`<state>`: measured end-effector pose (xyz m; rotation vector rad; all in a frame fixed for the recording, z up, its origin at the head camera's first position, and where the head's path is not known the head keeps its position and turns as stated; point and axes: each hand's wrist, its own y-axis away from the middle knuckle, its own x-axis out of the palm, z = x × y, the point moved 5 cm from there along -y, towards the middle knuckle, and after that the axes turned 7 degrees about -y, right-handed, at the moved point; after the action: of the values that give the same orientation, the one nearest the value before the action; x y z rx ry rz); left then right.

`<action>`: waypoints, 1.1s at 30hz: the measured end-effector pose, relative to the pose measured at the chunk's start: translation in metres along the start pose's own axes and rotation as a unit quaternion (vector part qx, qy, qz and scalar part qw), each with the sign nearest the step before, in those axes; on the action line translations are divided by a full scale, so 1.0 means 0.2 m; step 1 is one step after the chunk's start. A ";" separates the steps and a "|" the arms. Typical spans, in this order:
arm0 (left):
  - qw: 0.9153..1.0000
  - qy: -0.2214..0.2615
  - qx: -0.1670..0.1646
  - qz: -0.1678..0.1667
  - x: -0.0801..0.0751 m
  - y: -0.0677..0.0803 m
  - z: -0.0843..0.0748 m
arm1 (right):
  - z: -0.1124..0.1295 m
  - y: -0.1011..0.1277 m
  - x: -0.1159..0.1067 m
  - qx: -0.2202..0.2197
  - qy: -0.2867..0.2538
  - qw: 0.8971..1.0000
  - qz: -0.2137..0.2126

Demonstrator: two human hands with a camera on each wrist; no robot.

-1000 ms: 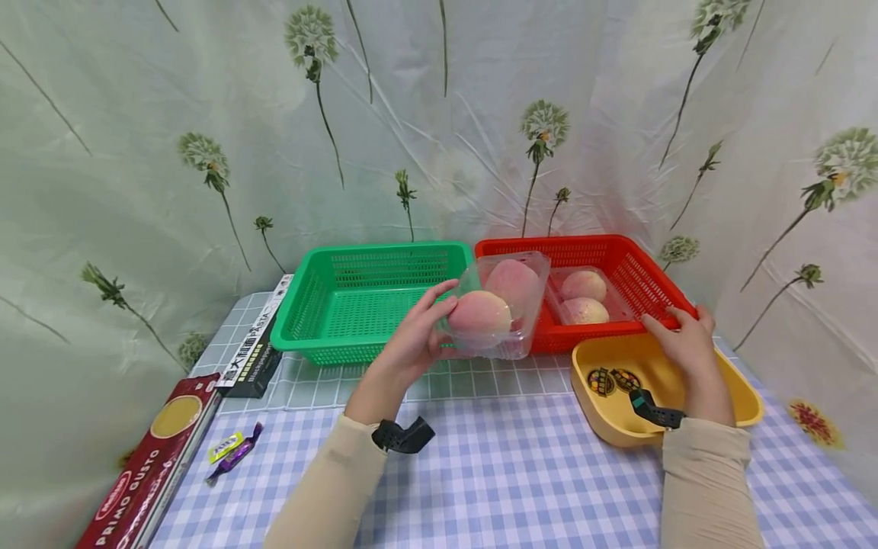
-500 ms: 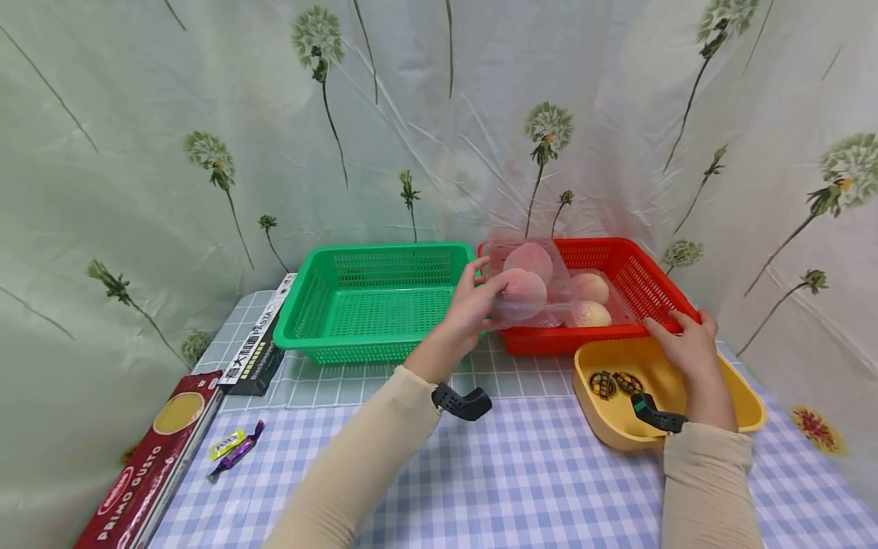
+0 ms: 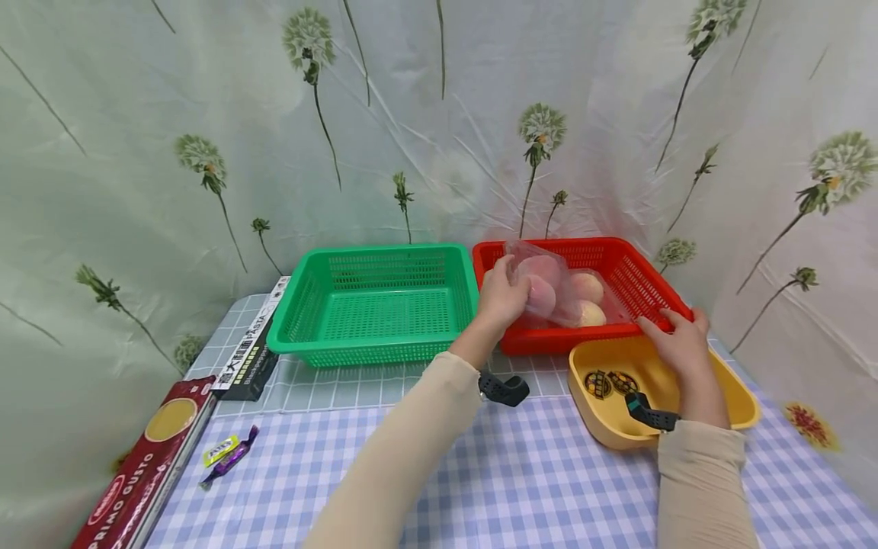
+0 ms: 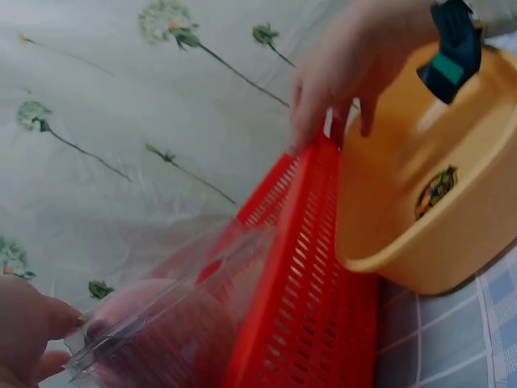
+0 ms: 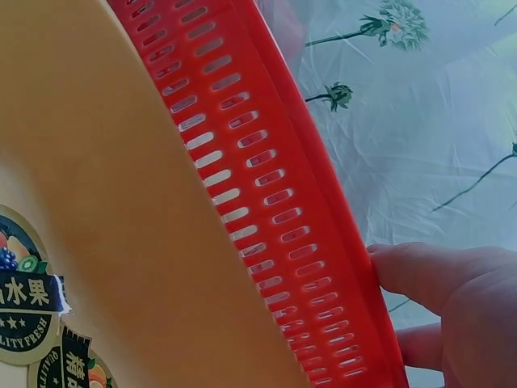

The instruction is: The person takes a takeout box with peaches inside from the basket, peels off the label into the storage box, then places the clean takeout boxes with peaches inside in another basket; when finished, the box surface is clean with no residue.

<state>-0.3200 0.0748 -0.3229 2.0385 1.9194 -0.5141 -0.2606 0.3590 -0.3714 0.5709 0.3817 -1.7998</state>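
Observation:
My left hand (image 3: 504, 296) grips the left side of a clear plastic box (image 4: 121, 335) holding two pink peaches (image 3: 540, 296). This box is tilted over the left part of a red basket (image 3: 610, 332). In the basket, partly covered by the held box, lies another clear tray with two paler peaches (image 3: 587, 287). My right hand (image 3: 686, 343) holds the basket's rim at its front right corner, thumb and fingers at the edge in the right wrist view.
A green basket (image 3: 373, 347) stands left of the red one. A yellow tub (image 3: 617, 435) with black round stickers (image 3: 598, 384) sits in front of it. At left are a black-and-white pasta box (image 3: 250, 358), a dark red pasta package (image 3: 147, 465) and two wrapped candies (image 3: 229, 461).
My left hand has carried the boxed peaches rightward, from in front of the gap between the baskets to over the red basket. My right hand stays at the basket's corner.

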 end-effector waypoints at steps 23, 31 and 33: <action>0.995 -0.090 0.005 0.031 0.13 0.01 0.05 | 0.02 -0.01 0.00 0.004 0.033 0.999 -0.001; 0.995 -0.009 0.101 -0.008 0.08 0.09 0.11 | 0.11 0.03 0.01 -0.019 0.067 0.998 -0.008; 0.991 -0.009 0.134 -0.004 0.07 0.12 0.13 | 0.15 0.04 0.03 -0.033 0.069 0.997 -0.006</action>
<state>-0.2971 0.0745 -0.3528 2.1776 1.9368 -0.8289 -0.2597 0.3352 -0.3494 0.6491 0.5388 -1.7571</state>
